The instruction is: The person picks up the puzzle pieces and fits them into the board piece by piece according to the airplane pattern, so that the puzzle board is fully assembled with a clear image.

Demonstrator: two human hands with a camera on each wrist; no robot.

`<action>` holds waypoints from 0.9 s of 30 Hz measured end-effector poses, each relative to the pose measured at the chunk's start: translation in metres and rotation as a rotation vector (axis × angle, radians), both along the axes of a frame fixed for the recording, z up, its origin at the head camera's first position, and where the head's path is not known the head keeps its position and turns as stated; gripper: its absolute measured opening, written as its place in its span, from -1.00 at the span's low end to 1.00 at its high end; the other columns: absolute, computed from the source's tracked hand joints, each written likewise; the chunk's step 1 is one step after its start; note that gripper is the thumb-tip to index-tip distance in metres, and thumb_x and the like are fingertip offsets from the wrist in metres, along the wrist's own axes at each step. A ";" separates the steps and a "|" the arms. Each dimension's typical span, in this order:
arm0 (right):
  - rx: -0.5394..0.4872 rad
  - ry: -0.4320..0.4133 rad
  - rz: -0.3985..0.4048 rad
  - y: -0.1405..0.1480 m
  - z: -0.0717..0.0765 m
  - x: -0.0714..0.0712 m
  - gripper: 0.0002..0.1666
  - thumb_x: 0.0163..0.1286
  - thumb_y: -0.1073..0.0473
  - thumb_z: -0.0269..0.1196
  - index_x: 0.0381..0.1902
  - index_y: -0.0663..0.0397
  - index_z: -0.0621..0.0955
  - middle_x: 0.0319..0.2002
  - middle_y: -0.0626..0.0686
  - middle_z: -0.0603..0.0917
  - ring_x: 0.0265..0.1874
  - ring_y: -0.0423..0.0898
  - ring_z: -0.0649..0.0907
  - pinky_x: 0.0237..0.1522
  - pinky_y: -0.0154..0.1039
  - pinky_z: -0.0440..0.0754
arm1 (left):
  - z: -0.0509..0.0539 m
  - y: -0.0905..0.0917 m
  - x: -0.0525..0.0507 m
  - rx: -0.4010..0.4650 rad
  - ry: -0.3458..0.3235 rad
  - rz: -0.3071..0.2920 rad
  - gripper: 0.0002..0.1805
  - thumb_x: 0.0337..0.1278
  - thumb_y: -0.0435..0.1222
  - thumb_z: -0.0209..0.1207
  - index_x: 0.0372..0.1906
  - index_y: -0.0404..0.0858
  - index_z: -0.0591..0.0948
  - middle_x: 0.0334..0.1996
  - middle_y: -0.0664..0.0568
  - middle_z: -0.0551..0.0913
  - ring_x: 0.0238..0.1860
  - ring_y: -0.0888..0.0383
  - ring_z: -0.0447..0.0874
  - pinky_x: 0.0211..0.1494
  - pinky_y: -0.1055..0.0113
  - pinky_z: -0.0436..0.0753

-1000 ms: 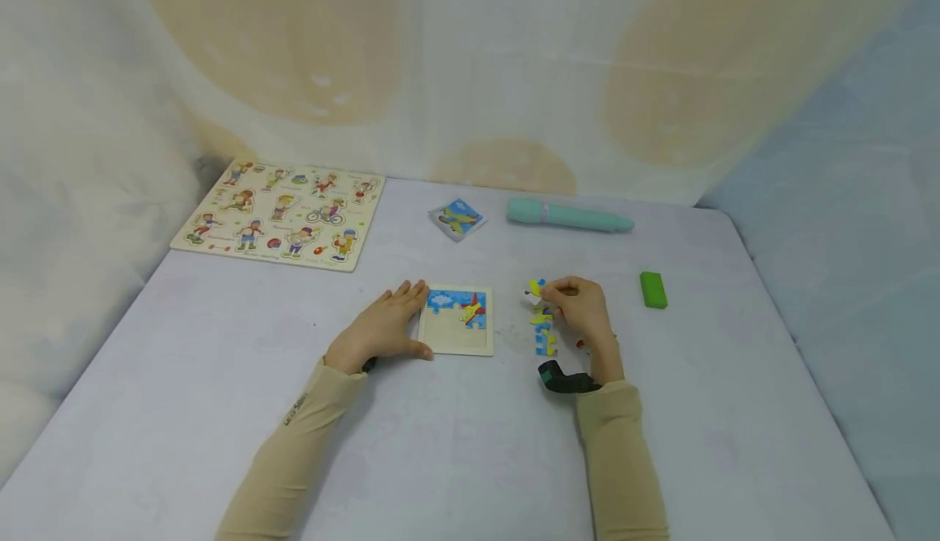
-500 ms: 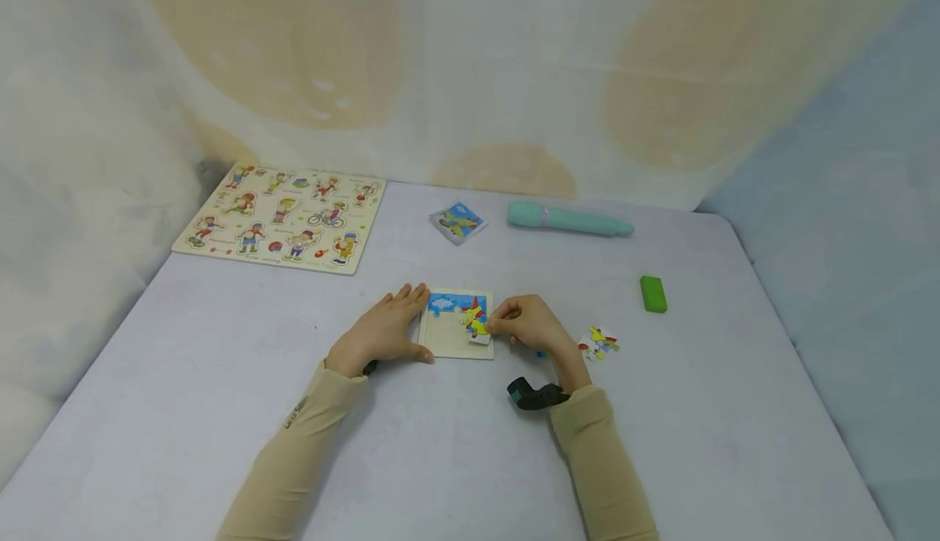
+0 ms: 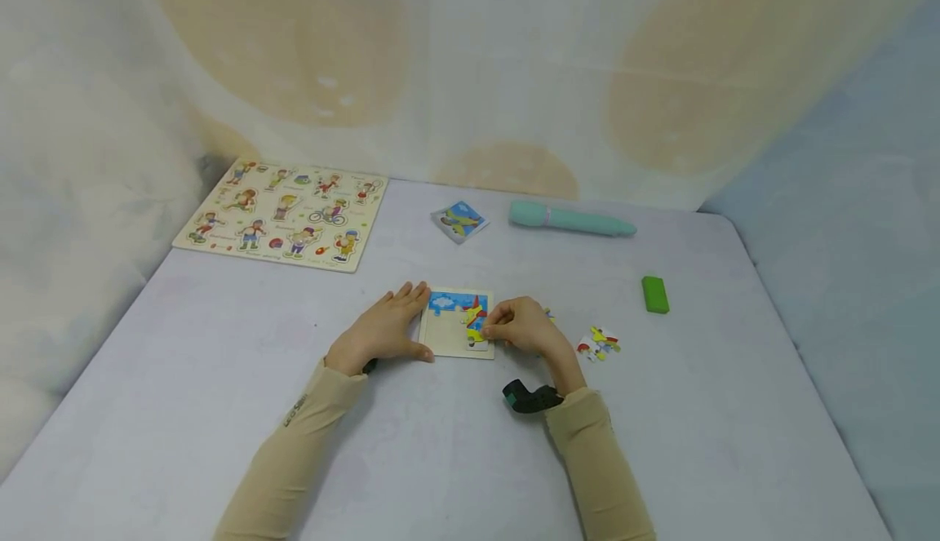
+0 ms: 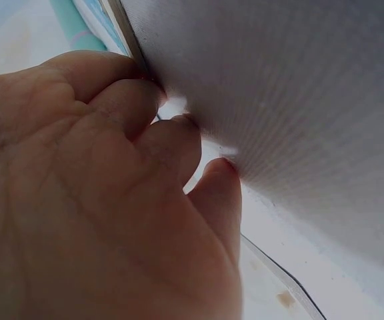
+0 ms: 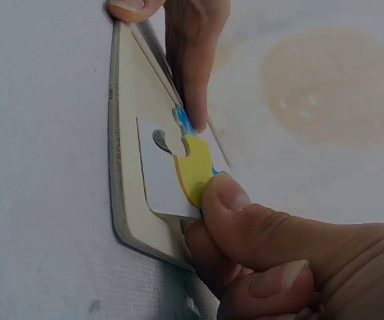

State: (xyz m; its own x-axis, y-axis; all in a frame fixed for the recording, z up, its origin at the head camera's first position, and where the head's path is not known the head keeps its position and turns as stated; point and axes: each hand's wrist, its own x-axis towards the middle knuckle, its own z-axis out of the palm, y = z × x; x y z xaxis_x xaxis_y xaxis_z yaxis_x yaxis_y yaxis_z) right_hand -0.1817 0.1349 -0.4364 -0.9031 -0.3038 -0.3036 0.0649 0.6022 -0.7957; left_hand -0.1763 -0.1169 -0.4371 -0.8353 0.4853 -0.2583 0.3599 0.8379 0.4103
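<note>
A small square puzzle tray (image 3: 445, 334) lies mid-table, with blue sky pieces along its top and red and yellow plane pieces at its right. My left hand (image 3: 380, 334) rests along the tray's left edge, fingers extended and thumb at the lower corner. In the left wrist view, the fingertips of that hand (image 4: 119, 173) touch the surface. My right hand (image 3: 525, 327) pinches a white and yellow puzzle piece (image 5: 162, 177) between thumb and finger, over the tray's lower right corner. One edge of this piece looks slightly raised in the right wrist view.
Several loose puzzle pieces (image 3: 598, 343) lie right of my right hand, and others are partly hidden behind it. Further back are a larger picture board (image 3: 282, 215), a small airplane picture card (image 3: 459, 221), a teal pen-shaped object (image 3: 571, 219) and a green block (image 3: 655, 294).
My right hand has carried the puzzle piece leftward from the loose pieces to the tray. Over the last half second the piece has turned slightly into the corner. My left hand stays put.
</note>
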 end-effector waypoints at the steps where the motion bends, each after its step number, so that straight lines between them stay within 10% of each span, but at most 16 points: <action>1: 0.005 -0.002 0.000 0.000 0.001 0.000 -0.88 0.22 0.24 0.37 -0.41 0.18 0.66 -0.57 -0.04 0.59 -0.68 -0.20 0.44 -0.59 -0.39 0.38 | 0.000 0.000 0.000 -0.002 0.001 -0.001 0.21 -0.12 0.10 0.41 0.52 -0.33 0.01 0.55 -0.15 -0.05 0.57 -0.15 -0.19 0.58 -0.11 -0.05; 27: 0.089 0.044 0.014 -0.011 0.000 0.002 -0.81 0.12 0.29 0.41 -0.50 0.10 0.56 -0.60 -0.04 0.46 -0.60 -0.16 0.42 -0.56 -0.38 0.33 | 0.002 0.000 0.002 -0.008 -0.001 0.008 0.20 -0.12 0.09 0.41 0.52 -0.34 0.02 0.55 -0.17 -0.04 0.57 -0.16 -0.17 0.57 -0.12 -0.04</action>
State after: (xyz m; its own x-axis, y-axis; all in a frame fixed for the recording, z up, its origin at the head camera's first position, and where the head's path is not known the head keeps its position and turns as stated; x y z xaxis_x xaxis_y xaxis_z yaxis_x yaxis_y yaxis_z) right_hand -0.1797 0.1237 -0.4362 -0.9120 -0.2898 -0.2904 0.0227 0.6711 -0.7410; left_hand -0.1742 -0.1171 -0.4347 -0.8387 0.4769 -0.2628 0.3532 0.8438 0.4041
